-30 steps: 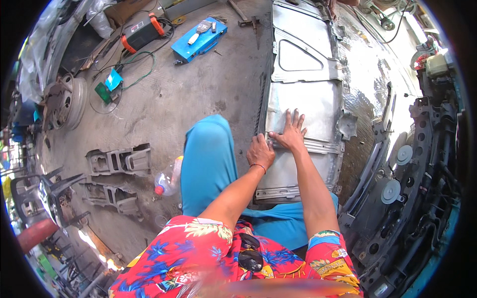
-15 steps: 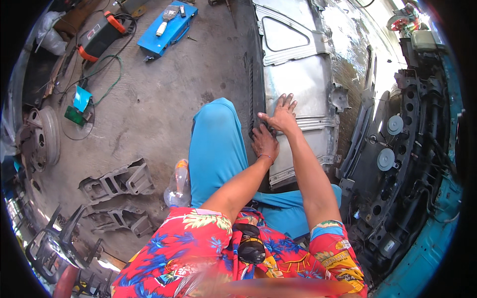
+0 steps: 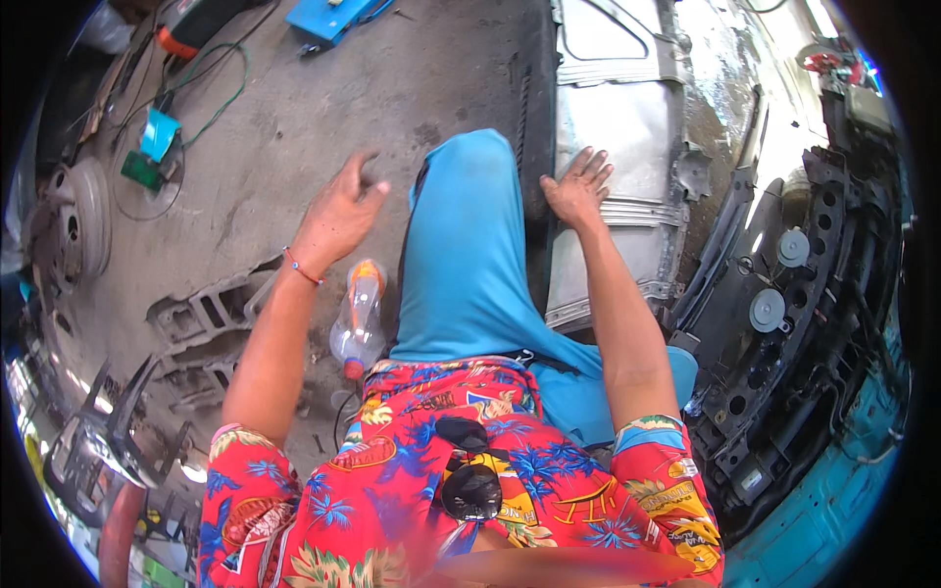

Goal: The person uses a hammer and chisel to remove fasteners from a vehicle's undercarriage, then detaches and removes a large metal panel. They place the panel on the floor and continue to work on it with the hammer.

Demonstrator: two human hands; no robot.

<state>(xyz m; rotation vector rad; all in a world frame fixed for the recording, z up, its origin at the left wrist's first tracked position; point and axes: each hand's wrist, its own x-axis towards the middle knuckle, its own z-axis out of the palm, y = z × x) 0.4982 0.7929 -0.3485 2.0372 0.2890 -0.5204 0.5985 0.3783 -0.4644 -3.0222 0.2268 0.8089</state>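
My right hand [image 3: 580, 189] lies flat with spread fingers on a silver sheet-metal panel [image 3: 619, 127], near its left edge and beside a ribbed seam. A dark strip [image 3: 535, 108] runs along that edge. My left hand [image 3: 338, 218] is over the concrete floor, left of my bent knee, fingers apart and nothing in it. Below it, a clear plastic bottle [image 3: 359, 323] with an orange and a red end lies on the floor against my leg. Close to my left forearm are grey metal brackets [image 3: 208, 316], partly hidden by it.
Far left are a blue case [image 3: 328, 24], an orange-and-black machine [image 3: 196, 24] with cables, a turquoise piece [image 3: 159, 134] with a green plate, and a wheel rim [image 3: 90, 227]. Dark vehicle front parts [image 3: 774, 382] stand close on the right. A grille-like black part [image 3: 108, 431] is lower left.
My left hand has come off the panel's edge and swung left over the floor, its fingers spreading. My right hand stays on the panel. The view has shifted, so the blue case is partly cut off.
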